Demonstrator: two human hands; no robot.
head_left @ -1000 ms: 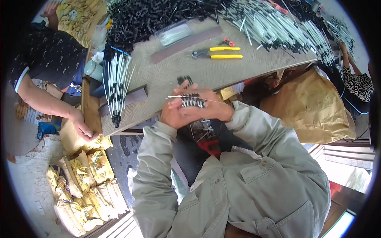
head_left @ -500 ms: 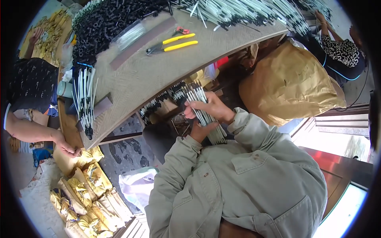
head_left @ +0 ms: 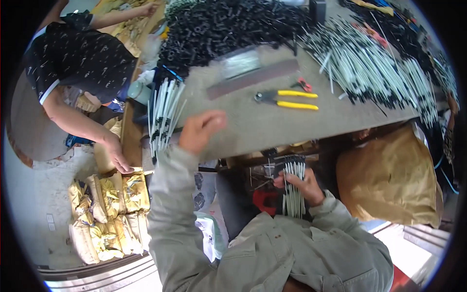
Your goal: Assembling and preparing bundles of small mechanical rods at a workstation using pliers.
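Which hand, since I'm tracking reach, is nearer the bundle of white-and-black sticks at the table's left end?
Left. The left hand is just right of that bundle; the right hand is farther right, holding other sticks.

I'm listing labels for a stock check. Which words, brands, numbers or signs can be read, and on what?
No text can be read.
White sticks in the right hand: no print visible.
Clear packet: blurred; none readable.
Small white rectangle, lower left: too small to read.
Black shirt: white marks, no readable letters.
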